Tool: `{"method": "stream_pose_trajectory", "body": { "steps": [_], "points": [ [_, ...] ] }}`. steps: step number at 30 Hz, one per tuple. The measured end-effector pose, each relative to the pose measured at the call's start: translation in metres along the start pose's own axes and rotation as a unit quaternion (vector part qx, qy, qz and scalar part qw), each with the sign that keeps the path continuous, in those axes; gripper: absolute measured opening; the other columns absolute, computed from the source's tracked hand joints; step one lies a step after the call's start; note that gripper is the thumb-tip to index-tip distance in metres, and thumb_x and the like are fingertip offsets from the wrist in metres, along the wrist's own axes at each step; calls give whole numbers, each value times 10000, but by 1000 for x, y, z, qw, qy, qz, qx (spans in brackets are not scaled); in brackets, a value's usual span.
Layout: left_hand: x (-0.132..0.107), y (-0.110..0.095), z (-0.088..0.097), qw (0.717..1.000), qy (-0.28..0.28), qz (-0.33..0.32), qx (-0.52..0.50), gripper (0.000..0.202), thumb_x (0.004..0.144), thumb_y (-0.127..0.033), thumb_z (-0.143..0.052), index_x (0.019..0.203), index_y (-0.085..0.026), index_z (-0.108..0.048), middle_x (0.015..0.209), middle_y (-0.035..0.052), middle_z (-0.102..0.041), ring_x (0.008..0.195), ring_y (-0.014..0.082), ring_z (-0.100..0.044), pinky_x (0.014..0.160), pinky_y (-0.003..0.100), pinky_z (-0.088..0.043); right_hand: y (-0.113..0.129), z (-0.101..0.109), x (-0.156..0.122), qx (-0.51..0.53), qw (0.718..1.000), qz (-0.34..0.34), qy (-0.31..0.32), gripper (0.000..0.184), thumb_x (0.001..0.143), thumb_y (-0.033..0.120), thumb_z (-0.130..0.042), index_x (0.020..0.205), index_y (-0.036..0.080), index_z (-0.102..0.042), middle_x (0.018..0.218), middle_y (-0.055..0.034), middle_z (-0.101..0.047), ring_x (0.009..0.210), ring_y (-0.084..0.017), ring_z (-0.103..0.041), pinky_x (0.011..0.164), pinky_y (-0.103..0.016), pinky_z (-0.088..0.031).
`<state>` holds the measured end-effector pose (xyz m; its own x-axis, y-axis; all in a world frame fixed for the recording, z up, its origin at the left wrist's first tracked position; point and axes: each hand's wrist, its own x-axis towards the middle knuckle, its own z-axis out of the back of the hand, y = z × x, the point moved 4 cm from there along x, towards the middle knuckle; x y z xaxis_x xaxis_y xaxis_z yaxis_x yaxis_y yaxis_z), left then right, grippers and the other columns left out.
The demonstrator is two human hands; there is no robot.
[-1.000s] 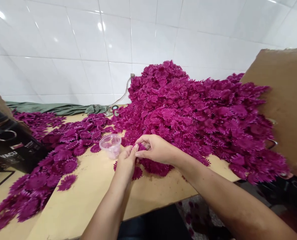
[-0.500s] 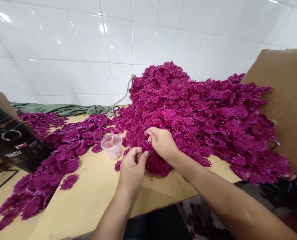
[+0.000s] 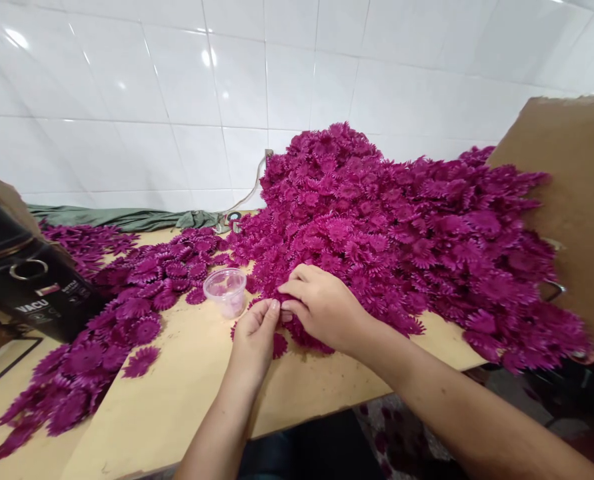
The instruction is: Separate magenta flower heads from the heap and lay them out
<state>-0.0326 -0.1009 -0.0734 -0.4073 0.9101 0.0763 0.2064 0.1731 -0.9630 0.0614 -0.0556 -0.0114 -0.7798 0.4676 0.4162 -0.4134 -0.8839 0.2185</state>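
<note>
A big heap of magenta artificial flower heads (image 3: 401, 227) covers the right half of the wooden table (image 3: 177, 400). My left hand (image 3: 255, 331) and my right hand (image 3: 321, 303) meet at the heap's near edge, fingertips pinched together on a magenta flower head (image 3: 278, 344) that they mostly hide. A small clear plastic cup (image 3: 225, 291) with pale bits inside stands just left of my left hand.
A flatter spread of flower heads (image 3: 101, 333) lies across the left of the table. A black box (image 3: 27, 287) sits at the far left, a cardboard sheet (image 3: 577, 200) at the right. A green cloth (image 3: 127, 217) and a cable run along the tiled wall.
My right hand reached up into the heap, then came back down to meet my left hand at the heap's edge, where both now pinch a flower head.
</note>
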Motion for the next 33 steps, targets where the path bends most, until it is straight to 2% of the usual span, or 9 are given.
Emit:
{"method": "stream_pose_trajectory", "body": {
  "steps": [3,9,12,14,19,21,25,27,33],
  "points": [
    [-2,-5,-2,1000,-19,-18,15,348,590,-491,-655,608,-153,-575,572,10,-616,614,161,-575,576,255,-423,6,0,2,14,999,8,-30,181,793,123,-462,719,131,-626,841,-90,-573,823,-182,-496,769,-330,-394],
    [-13,-15,-7,993,-40,-72,86,291,684,-453,-576,602,-178,-528,589,-16,-537,614,135,-489,616,248,-400,-33,16,17,285,940,-165,-87,139,771,151,-476,673,140,-574,644,-11,-574,599,-118,-526,608,-254,-425],
    [-17,-11,-3,993,-38,-80,75,261,712,-431,-559,631,-185,-528,616,-17,-526,634,135,-485,624,242,-403,-63,41,29,258,913,-240,-204,194,811,191,-412,691,141,-557,638,-27,-578,572,-131,-529,600,-286,-432],
    [-17,-5,-2,996,-7,-60,65,247,708,-419,-573,647,-182,-539,605,-22,-526,603,125,-477,603,235,-402,-73,54,41,194,920,-240,-242,135,783,168,-452,753,129,-578,726,-58,-605,651,-154,-562,675,-319,-448],
    [-12,-3,-2,999,0,-40,14,246,637,-358,-656,764,-168,-565,644,-26,-562,624,114,-507,614,220,-412,-53,45,61,65,971,-160,-167,397,660,23,-541,1050,93,-572,1124,-151,-570,1041,-237,-527,950,-397,-355],
    [-11,-5,-2,999,-1,-42,0,246,645,-342,-653,787,-164,-561,658,-27,-565,634,106,-514,628,213,-414,-36,37,53,71,977,-129,-155,339,710,68,-529,1043,100,-586,1135,-141,-577,1089,-236,-497,971,-398,-337],
    [-7,-4,0,1000,2,-19,11,243,663,-383,-621,711,-167,-521,556,-60,-485,495,78,-427,501,198,-360,-14,11,19,233,960,-152,-11,296,749,269,-563,1003,120,-597,881,-81,-649,764,-169,-589,697,-309,-472],
    [-6,-3,0,999,-10,-22,28,257,645,-396,-620,684,-167,-509,535,-63,-461,486,79,-412,487,203,-351,-9,-1,4,271,947,-160,58,240,721,228,-578,934,123,-610,765,-43,-640,647,-136,-562,608,-270,-453],
    [-9,-6,-2,989,-85,-75,93,240,673,-352,-604,813,-171,-529,650,-28,-524,610,110,-495,600,238,-417,-26,-8,-2,362,908,-210,-36,123,707,133,-514,806,130,-587,692,-11,-612,630,-121,-541,631,-255,-436]
  ]
}}
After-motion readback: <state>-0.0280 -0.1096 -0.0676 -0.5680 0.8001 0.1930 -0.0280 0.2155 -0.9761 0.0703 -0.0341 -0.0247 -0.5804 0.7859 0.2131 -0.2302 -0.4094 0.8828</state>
